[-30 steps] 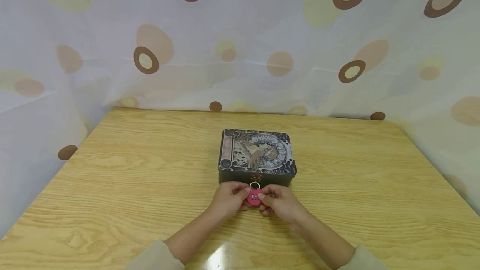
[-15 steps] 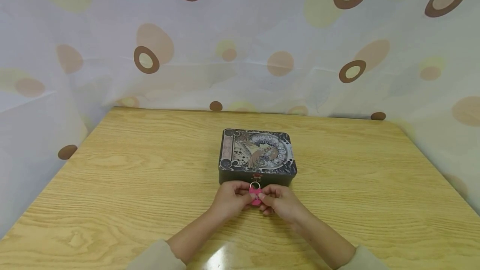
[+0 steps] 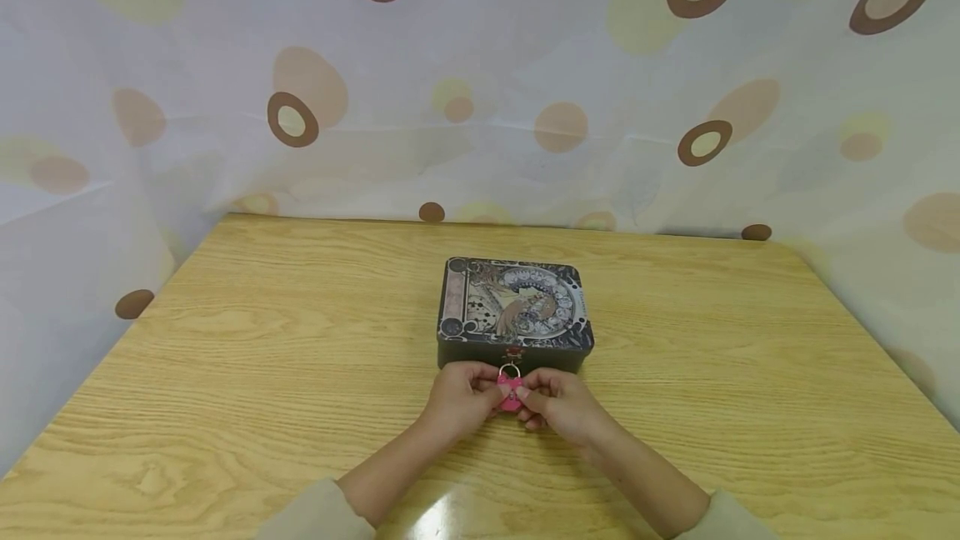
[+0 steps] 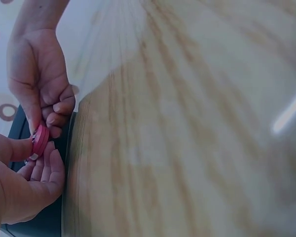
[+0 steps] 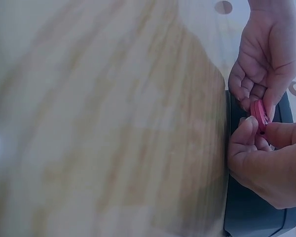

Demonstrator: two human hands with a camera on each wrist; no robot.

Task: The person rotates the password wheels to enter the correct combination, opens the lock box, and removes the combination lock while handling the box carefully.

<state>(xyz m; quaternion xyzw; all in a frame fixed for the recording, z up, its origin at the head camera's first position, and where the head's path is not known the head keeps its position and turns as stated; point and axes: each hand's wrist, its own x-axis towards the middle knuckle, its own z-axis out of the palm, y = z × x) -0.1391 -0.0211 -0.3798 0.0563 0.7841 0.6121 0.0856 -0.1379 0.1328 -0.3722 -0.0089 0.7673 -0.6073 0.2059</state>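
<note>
A small pink combination padlock [image 3: 510, 402] with number dials and a metal shackle is at the front of a dark tin box [image 3: 517, 302]. Its shackle stands just below the box's red-and-metal clasp [image 3: 513, 353]. My left hand [image 3: 459, 397] pinches the padlock from the left, thumb over the dial face. From the right side my right hand [image 3: 562, 405] pinches it too, with the thumb near the dials. In the left wrist view the padlock [image 4: 39, 141] shows edge-on between both hands' thumbs and fingers. The thumbs cover part of the dials.
The box has a decorated lid and rests on a wood-grain table [image 3: 300, 315]. Behind and beside the table hangs a pale cloth [image 3: 480, 48] with brown and yellow spots. Light glares off the table's near edge [image 3: 433, 515].
The left thumb has moved right onto the padlock's dial face, covering dials that showed a second ago. The right hand and the box have stayed in place.
</note>
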